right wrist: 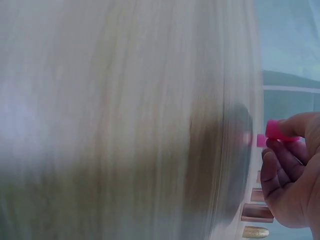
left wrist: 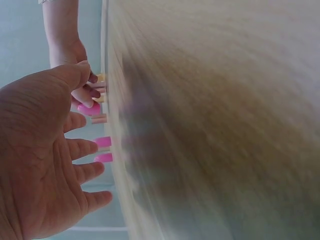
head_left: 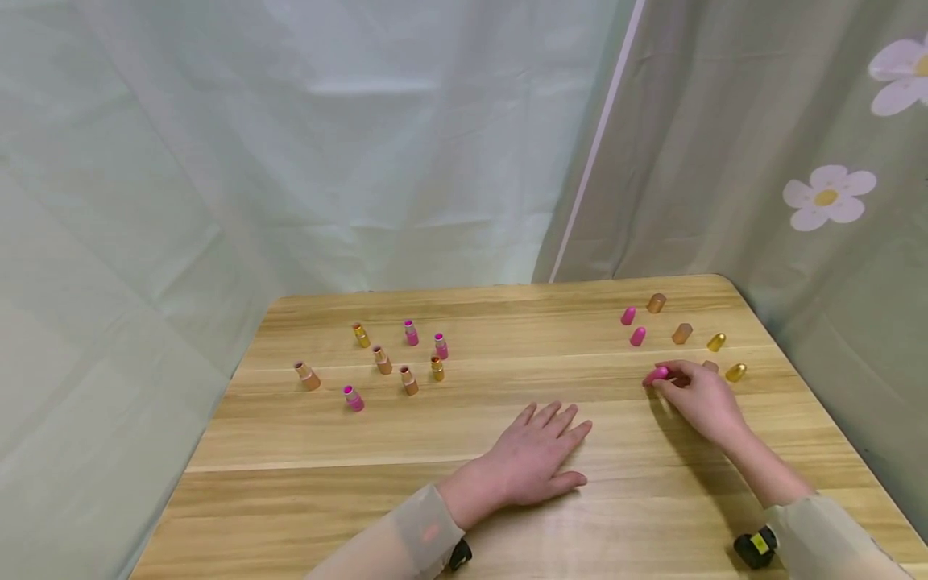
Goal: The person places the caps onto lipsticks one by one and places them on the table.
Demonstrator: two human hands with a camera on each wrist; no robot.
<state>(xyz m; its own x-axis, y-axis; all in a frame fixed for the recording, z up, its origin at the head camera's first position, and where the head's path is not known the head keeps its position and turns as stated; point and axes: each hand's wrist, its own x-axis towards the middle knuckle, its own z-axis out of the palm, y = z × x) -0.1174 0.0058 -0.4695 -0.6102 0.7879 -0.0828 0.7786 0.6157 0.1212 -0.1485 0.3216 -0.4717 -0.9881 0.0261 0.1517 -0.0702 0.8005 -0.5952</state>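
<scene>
My right hand pinches a pink lipstick cap between thumb and fingertips at the right of the table. In the right wrist view this bright pink cap sticks out past the fingertips. Around that hand stand two more pink caps, copper caps and two gold caps; one copper cap is partly hidden behind the hand. Near the table's middle my left hand is palm down with fingers spread, holding nothing. The left wrist view shows its palm and straight fingers.
On the left of the table stand several lipstick tubes without caps: pink tubes, copper tubes and gold tubes. Pale curtains hang behind the wooden table and at its sides.
</scene>
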